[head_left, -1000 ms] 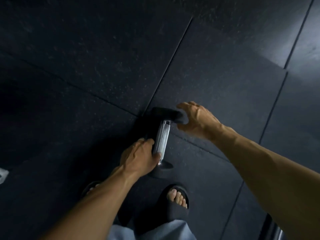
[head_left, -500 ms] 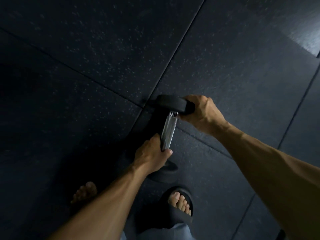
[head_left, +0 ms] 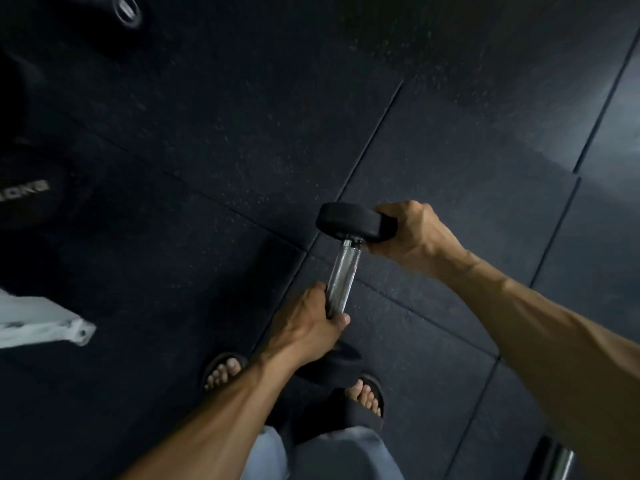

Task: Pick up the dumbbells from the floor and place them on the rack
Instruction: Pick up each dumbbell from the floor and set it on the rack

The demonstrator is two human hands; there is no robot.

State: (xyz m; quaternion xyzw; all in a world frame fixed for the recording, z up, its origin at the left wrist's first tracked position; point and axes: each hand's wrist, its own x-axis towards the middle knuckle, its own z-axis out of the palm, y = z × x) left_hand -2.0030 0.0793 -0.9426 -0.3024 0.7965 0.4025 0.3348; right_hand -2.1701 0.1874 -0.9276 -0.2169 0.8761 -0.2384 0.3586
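Dumbbell (head_left: 341, 271): centre frame, clear of the floor (head_left: 242, 133), chrome handle running 12 to 6.
Left hand (head_left: 311, 327): fingers wrapped round the handle's near end.
Right hand (head_left: 412, 233): fingers clamped on the far black head.
Writing: pale letters at 9 o'clock, too blurred to read.

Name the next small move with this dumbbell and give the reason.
Probably keep raising the dumbbell level, away from the feet: the left hand grips the handle's near end, the right hand holds the far head, and the near head hangs over the toes. No rack is clearly visible.
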